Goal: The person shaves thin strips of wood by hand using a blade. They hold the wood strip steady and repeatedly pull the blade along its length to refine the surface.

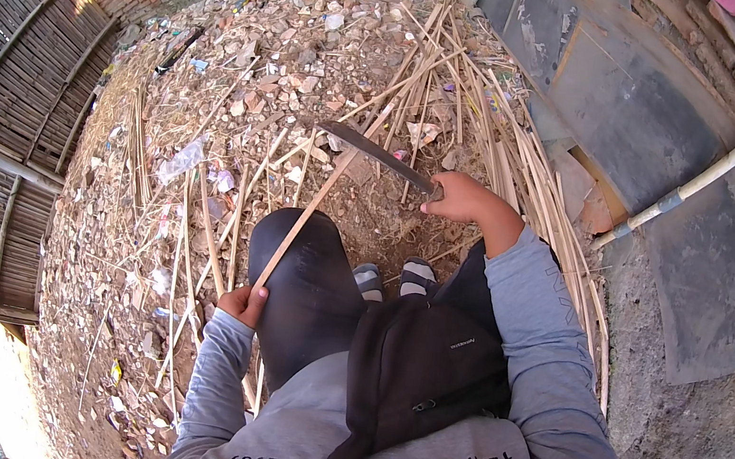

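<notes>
My right hand is closed around the grip of a machete, whose dark blade points left and away from me. My left hand pinches the near end of a long, pale bamboo strip. The strip slants up over my left knee toward the far right. It crosses the blade near the blade's left part; whether the two touch I cannot tell. The machete's handle is mostly hidden inside my right fist.
Loose bamboo strips lie in a long pile on the right, with more strips at left. Rubble and litter cover the ground. A woven bamboo wall stands left; dark sheets and a pale pole are at right.
</notes>
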`<state>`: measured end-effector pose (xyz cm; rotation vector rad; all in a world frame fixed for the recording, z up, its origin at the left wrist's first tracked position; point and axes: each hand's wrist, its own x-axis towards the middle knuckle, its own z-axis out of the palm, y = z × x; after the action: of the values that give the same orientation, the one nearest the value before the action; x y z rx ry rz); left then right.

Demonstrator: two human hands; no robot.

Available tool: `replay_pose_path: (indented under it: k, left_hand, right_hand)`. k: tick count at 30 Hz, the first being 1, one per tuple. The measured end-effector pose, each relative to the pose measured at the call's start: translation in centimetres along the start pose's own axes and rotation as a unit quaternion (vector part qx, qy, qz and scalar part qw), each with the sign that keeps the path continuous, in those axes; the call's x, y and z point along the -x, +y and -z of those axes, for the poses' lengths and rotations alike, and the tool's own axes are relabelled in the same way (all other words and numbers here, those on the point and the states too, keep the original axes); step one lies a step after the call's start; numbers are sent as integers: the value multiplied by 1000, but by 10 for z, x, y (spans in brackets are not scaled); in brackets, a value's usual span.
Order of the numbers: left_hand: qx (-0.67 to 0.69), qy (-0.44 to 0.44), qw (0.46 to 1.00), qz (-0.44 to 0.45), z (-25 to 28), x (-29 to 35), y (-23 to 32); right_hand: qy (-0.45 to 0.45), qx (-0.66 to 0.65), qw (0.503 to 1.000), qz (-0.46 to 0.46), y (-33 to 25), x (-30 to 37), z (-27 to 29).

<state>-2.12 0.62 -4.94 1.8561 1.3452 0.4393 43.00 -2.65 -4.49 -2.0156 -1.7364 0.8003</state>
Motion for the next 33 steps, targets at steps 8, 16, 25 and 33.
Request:
replay_pose_path:
  k: [8,16,25,33]
  left_hand:
    - [-150,22,988,-35,1,9,24]
    - [-223,30,973,-52,3,11,28]
    - [-239,40,969,-54,19,28,6]
    - [-228,5,974,4,1,30,15]
  right_hand:
    - [90,29,995,13,-37,14,21]
    - [137,31,990,-30,-10,6,14]
    - [207,0,966,-154,-2,15,35]
    - [72,77,994,12,-37,10,6]
